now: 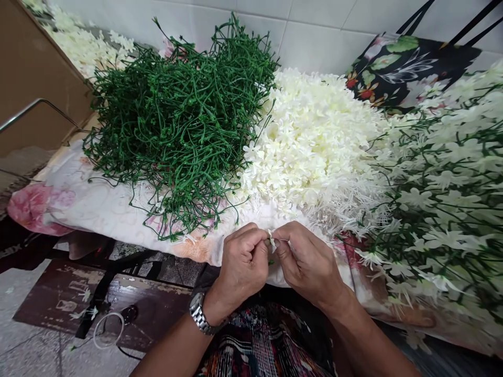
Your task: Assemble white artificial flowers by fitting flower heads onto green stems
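My left hand [241, 264] and my right hand [306, 262] meet at the near edge of a cloth-covered table [90, 201]. Both are closed in a pinch around one small white artificial flower [272, 236] with a bit of green stem between the fingertips. The left wrist wears a metal watch [199, 313]. Just beyond the hands lie a tangled heap of green plastic stems [181, 120] on the left and a pile of loose white flower heads [314, 141] in the middle.
Finished stems with white flowers [444, 193] are heaped at the right. A black floral bag [401, 68] stands against the tiled wall. A brown board [31, 78] leans at the left. More white flowers [78, 42] lie at the back left. Below, a dark board and a white ring [108, 330] lie on the floor.
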`<state>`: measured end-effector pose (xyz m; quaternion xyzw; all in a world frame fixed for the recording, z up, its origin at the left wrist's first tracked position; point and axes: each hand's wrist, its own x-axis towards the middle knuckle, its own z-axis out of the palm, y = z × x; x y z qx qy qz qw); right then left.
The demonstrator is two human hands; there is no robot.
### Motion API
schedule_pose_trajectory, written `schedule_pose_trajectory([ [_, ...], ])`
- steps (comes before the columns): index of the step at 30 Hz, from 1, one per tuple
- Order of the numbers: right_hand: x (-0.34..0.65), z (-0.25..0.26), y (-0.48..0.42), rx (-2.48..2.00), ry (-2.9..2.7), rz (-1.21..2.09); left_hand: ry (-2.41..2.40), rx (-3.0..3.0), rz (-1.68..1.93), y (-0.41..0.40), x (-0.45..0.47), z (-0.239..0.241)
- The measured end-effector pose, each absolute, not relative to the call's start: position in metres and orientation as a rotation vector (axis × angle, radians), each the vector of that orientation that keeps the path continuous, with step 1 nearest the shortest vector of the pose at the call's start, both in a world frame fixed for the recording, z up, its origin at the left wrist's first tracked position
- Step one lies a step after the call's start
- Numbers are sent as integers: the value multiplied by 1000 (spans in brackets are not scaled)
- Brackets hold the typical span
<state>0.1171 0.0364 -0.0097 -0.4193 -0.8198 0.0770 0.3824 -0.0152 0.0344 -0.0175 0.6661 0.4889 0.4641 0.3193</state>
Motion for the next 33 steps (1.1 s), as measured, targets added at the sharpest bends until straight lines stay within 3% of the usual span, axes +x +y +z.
schedule_pose_trajectory([
  [13,138,15,30,-1096,-2008,440,1138,1545,1389,34,-17,-11],
  [33,141,9,37,-1091,-2037,631,1204,1957,1433,29,-12,-21],
])
